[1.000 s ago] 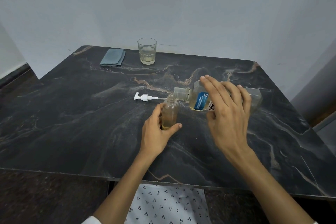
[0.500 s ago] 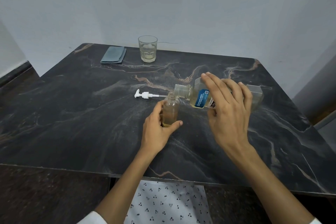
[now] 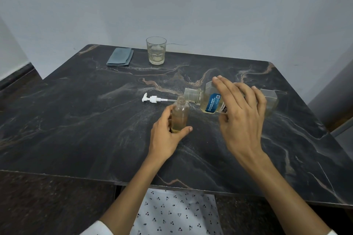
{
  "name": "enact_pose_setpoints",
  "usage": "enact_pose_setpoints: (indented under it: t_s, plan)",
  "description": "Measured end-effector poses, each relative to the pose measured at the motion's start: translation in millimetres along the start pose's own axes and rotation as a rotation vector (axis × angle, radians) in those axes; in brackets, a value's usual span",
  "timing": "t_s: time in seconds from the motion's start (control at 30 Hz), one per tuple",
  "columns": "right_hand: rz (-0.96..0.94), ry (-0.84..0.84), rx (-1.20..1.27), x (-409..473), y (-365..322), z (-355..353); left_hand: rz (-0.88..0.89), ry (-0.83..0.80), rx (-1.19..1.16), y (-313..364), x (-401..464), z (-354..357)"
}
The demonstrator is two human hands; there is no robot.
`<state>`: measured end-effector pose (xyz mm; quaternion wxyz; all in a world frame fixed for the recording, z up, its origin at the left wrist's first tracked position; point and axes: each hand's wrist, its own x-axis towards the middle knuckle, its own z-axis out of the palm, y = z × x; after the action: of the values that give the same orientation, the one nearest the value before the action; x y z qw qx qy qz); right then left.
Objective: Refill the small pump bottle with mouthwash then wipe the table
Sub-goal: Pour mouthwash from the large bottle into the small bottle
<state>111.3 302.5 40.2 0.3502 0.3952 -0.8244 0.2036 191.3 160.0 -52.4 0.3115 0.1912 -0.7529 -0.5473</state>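
The left hand (image 3: 165,135) clasps the upright small pump bottle (image 3: 179,116); the right hand (image 3: 241,118) grips the tipped mouthwash bottle (image 3: 209,101), its mouth apparently capped, just above the small one's neck.

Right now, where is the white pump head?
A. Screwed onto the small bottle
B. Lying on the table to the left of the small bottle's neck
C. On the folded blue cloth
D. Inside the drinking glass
B: the white pump head lies flat on the marble table, left of the open small bottle that the left hand steadies.
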Motion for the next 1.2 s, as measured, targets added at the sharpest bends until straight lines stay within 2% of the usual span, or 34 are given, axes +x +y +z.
enact_pose_setpoints:
  t_s: [1.2]
  plan:
    - [0.002,-0.01,-0.011,0.1,-1.3,-1.4,0.003,0.003,0.0,-2.2,0.4,-0.4]
